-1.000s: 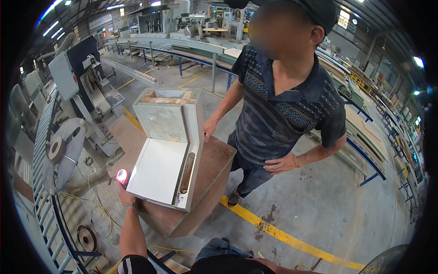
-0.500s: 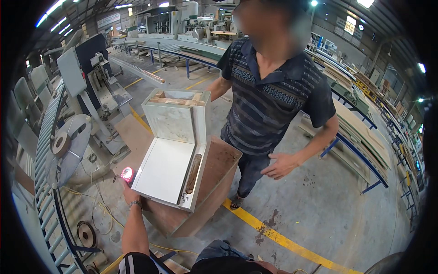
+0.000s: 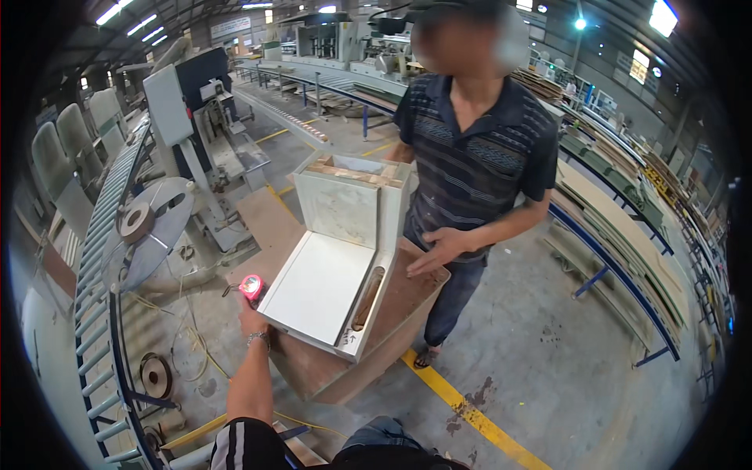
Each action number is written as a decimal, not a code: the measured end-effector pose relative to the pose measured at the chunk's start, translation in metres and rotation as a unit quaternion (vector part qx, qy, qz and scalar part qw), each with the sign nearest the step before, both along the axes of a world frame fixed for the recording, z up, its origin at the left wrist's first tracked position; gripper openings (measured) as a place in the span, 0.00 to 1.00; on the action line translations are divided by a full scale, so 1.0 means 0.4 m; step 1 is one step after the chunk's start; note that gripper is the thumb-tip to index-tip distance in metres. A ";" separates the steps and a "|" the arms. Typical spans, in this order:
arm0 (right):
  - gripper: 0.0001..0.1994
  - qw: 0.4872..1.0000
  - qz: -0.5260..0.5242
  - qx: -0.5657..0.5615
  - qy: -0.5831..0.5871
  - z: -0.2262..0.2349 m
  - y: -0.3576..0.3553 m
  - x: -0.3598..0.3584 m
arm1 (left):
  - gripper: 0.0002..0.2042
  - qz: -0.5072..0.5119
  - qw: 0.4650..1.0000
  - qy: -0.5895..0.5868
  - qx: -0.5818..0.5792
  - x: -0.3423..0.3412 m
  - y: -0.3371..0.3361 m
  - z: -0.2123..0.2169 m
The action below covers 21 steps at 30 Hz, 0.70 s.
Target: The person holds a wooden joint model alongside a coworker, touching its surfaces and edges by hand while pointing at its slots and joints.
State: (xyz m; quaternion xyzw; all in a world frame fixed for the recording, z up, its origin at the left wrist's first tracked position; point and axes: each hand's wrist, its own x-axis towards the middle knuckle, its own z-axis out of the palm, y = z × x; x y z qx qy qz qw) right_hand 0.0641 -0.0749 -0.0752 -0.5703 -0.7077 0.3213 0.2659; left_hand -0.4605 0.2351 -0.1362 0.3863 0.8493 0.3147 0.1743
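My left hand [image 3: 251,316] is closed around a small round pink tape measure [image 3: 251,287] with a dark strap, beside the near left edge of a white panel assembly [image 3: 317,286]. That assembly has a flat white panel, an upright box-like part [image 3: 341,207] with bare wood inside its top, and a side rail with a long slot [image 3: 368,298] showing brown. It rests on a brown board-sided box [image 3: 415,313]. My right hand is out of sight. Across from me, a person in a dark patterned shirt [image 3: 478,164] holds one hand [image 3: 440,249] over the brown box; their other hand is hidden behind the upright part.
At left runs a roller conveyor [image 3: 110,227], with a grey machine [image 3: 188,125] and a reel [image 3: 149,227] beside it. Stacked boards [image 3: 619,243] lie on blue-framed racks at right. Yellow cables [image 3: 204,352] and a yellow line [image 3: 470,415] cross the floor.
My view has shifted left, so the scene sits further right. The other person's free hand has come inward over the brown box. My left hand still holds the tape measure by the panel assembly.
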 end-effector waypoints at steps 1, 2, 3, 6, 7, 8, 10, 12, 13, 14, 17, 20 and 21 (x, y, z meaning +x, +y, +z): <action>0.17 0.999 0.003 0.033 0.001 0.041 0.055 -0.009 | 0.45 0.006 1.000 0.010 -0.005 0.007 0.003 0.014; 0.17 0.998 0.009 0.066 0.001 0.086 0.111 -0.020 | 0.45 0.003 1.000 0.009 -0.003 0.007 0.004 0.021; 0.17 0.995 0.014 0.097 0.004 0.136 0.174 -0.031 | 0.45 0.004 1.000 0.015 -0.011 0.005 0.006 0.024; 0.17 0.983 0.042 0.178 0.006 0.270 0.346 -0.064 | 0.42 0.006 1.000 0.023 -0.006 0.004 0.009 0.016; 0.17 0.978 0.054 0.201 0.009 0.318 0.404 -0.084 | 0.41 0.008 1.000 0.025 -0.003 -0.012 0.011 0.005; 0.17 0.973 0.066 0.223 0.010 0.365 0.463 -0.098 | 0.40 0.008 1.000 0.026 -0.001 -0.019 0.015 0.001; 0.17 0.963 0.083 0.257 0.006 0.452 0.570 -0.119 | 0.39 0.012 0.999 0.030 0.001 0.012 0.021 0.009; 0.17 0.953 0.110 0.281 0.007 0.533 0.674 -0.153 | 0.38 0.022 0.999 0.037 0.003 0.018 0.022 0.014; 0.17 0.949 0.126 0.290 0.008 0.574 0.725 -0.174 | 0.38 0.022 0.999 0.037 0.004 0.010 0.019 0.012; 0.17 0.945 0.141 0.296 0.008 0.610 0.775 -0.191 | 0.38 0.021 0.999 0.036 0.004 0.006 0.016 0.009; 0.17 0.938 0.187 0.291 0.004 0.717 0.921 -0.241 | 0.38 0.014 0.999 0.029 0.004 0.004 0.010 0.012; 0.17 0.935 0.234 0.268 0.001 0.826 1.059 -0.273 | 0.38 0.018 0.999 0.030 0.007 0.007 0.018 0.012; 0.17 0.933 0.253 0.257 0.002 0.859 1.108 -0.281 | 0.38 0.018 0.999 0.031 0.006 0.007 0.022 0.009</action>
